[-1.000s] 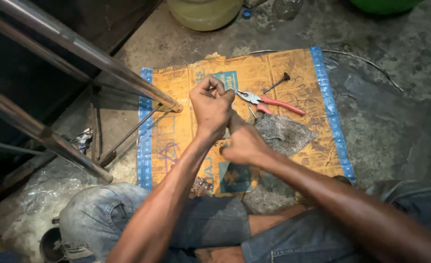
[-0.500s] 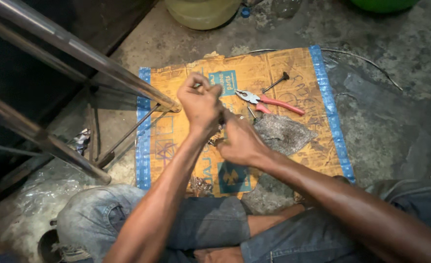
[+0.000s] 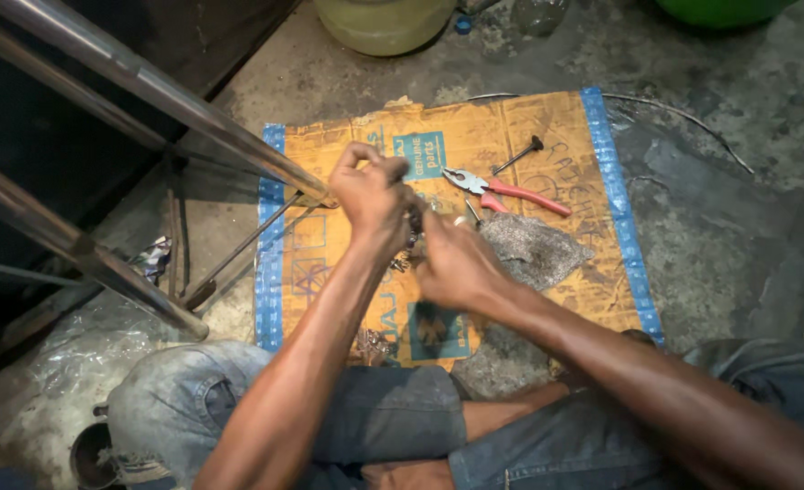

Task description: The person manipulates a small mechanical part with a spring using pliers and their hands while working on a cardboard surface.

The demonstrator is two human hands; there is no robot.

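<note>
Fingers of the left hand (image 3: 372, 192) are curled into a fist around a small dark metal chain piece (image 3: 410, 238), and the right hand (image 3: 456, 265) pinches it from below; most of the piece is hidden between both hands, over the flattened orange cardboard sheet with blue edges (image 3: 547, 136). One pair of red-handled pliers (image 3: 503, 189), one dark bolt (image 3: 518, 155) and one grey rag (image 3: 536, 247) lie just beyond. Two steel tubes (image 3: 147, 86) cross on the left.
</note>
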